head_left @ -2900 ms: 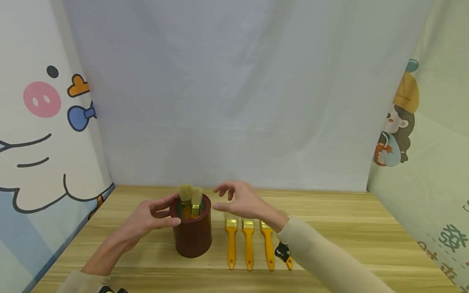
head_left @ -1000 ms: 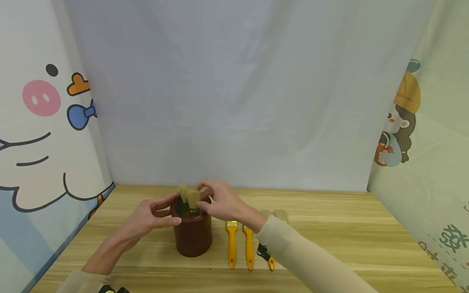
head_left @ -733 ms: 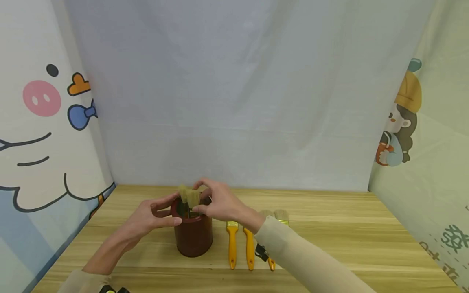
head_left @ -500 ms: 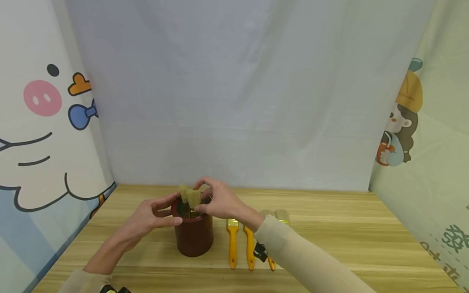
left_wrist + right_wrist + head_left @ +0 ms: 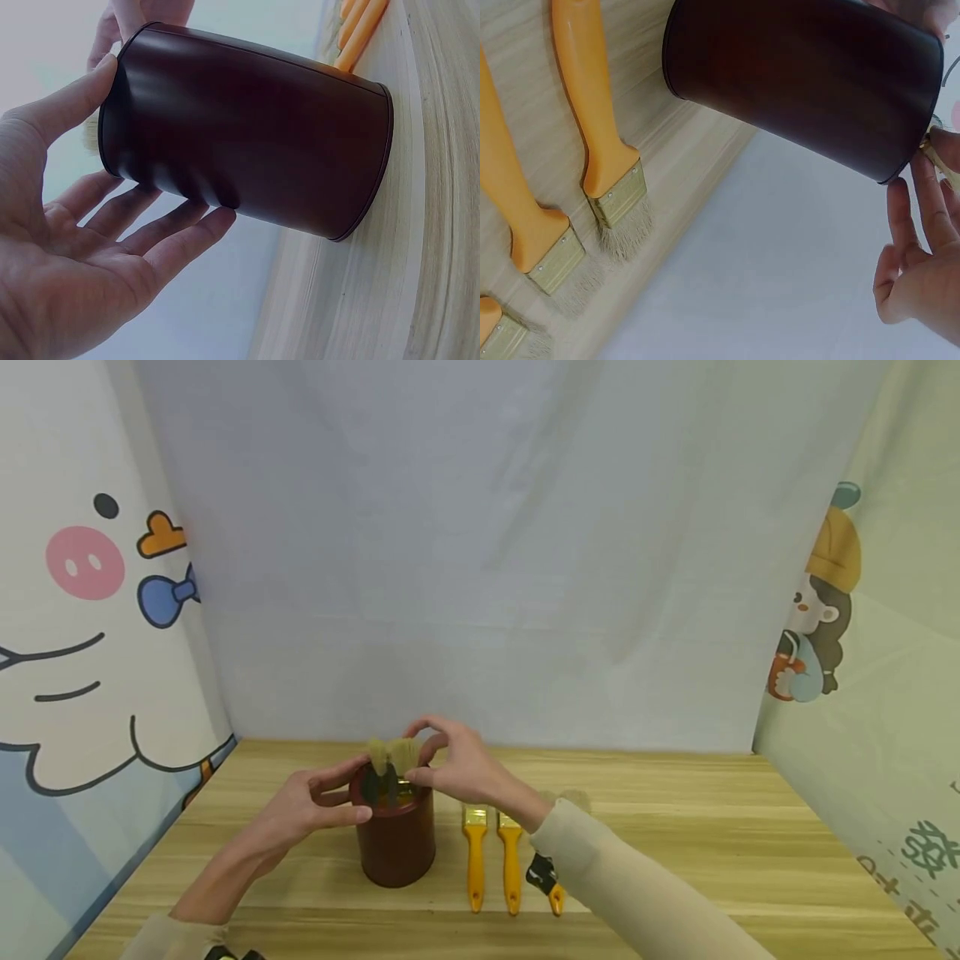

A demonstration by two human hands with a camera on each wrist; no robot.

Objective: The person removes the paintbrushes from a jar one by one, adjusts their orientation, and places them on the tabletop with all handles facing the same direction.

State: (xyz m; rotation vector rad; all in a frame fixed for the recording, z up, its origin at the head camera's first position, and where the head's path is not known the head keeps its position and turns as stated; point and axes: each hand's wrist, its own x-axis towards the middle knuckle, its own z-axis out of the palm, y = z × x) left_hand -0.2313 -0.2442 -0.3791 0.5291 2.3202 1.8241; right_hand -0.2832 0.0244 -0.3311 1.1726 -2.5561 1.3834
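Placing of a paintbrush in a can, w/ both hands. The dark red can (image 5: pixel 396 852) stands upright on the desk (image 5: pixel 712 827). The held brush (image 5: pixel 403 755) is in the can's mouth, bristles up, handle down inside; nearer the can's L side, the second brush (image 5: pixel 377 758) stands likewise. R hand (image 5: pixel 461 768), at the can's R rim: grip pinching the held brush btw thumb & fingers, approx. at the metal collar; firmness can't be told. L hand (image 5: pixel 307 802), at the can's L side: grip part-way round the wall, thumb at the near rim, fingers curved along the far side. Loose brushes (image 5: pixel 476 860), min. three, lie in a row on the desk to the can's R.

Technique (judged): brace the can w/ L hand, firm but light, so it can't tip or slide under a sideways push. Steer by the collar, not the bristles, which may splay. Ease the brush toward the can's R wall, clear of the second brush, so handles don't cross & jam. Let go only once it leans unaided, then lift straight up from the can; a sideways exit may snag bristles.
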